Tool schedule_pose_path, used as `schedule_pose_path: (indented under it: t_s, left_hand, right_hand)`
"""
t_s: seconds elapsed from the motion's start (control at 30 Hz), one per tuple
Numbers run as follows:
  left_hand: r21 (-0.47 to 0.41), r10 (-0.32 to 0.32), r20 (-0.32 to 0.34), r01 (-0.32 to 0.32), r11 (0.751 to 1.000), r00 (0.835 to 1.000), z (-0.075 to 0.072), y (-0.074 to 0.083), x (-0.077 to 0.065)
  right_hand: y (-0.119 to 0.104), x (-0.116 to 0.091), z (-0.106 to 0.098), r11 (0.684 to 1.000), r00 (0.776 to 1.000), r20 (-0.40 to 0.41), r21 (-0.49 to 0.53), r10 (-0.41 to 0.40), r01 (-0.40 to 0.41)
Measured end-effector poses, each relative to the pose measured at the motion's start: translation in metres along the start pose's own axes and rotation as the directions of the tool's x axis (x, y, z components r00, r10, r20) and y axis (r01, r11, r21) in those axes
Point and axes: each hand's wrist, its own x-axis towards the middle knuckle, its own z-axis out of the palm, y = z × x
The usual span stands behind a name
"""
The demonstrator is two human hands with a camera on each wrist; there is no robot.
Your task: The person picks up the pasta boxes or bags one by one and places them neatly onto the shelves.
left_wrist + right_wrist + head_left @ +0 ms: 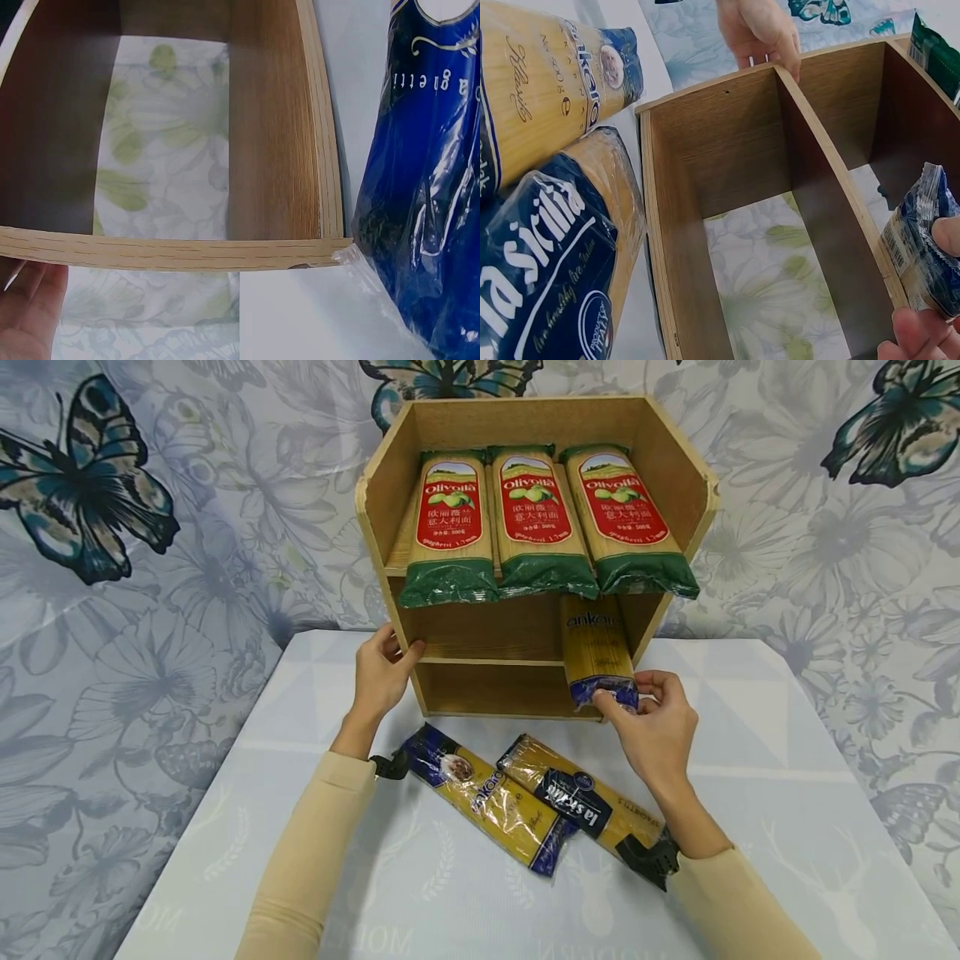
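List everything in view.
table: 1, whitish, foreground
wall covering: 1, grey-blue floral with butterflies, background
wooden shelf: 1, light brown, on table
Olivoila packs: 3, yellow/green/red, top tier
Ankara packs: 2, yellow/blue, one partly in middle tier, one on table
La Sicilia pack: 1, yellow/dark blue, on table
wrist gear: 2, black, wrists
sleeves: 2, beige, arms
left hand: 1, bare, gripping shelf's left side
right hand: 1, bare, pinching shelved Ankara pack
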Motion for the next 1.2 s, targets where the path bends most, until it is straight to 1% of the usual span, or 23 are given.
schedule_pose_path:
  t_s: [0.4,0.83,1.0,1.2]
  left_hand:
    - [0.017,0.007,0.003,-0.007,1.000,1.000,0.001,0.002,0.000]
    - [-0.005,0.018,-0.003,-0.018,1.000,1.000,0.001,-0.004,0.000]
    - [-0.006,0.021,-0.007,-0.021,1.000,1.000,0.001,-0.003,0.000]
    - [-0.010,0.032,-0.006,-0.032,0.999,0.999,0.001,-0.003,0.000]
  right_hand:
    - [0.003,0.007,0.004,1.000,1.000,-0.001,0.013,0.014,-0.014]
    - [0.007,0.016,0.005,1.000,1.000,-0.021,0.003,0.000,0.000]
    - [0.008,0.018,0.005,1.000,1.000,-0.028,0.023,-0.011,0.012]
    - [0.011,0.015,0.003,0.998,1.000,-0.001,0.061,-0.023,0.023]
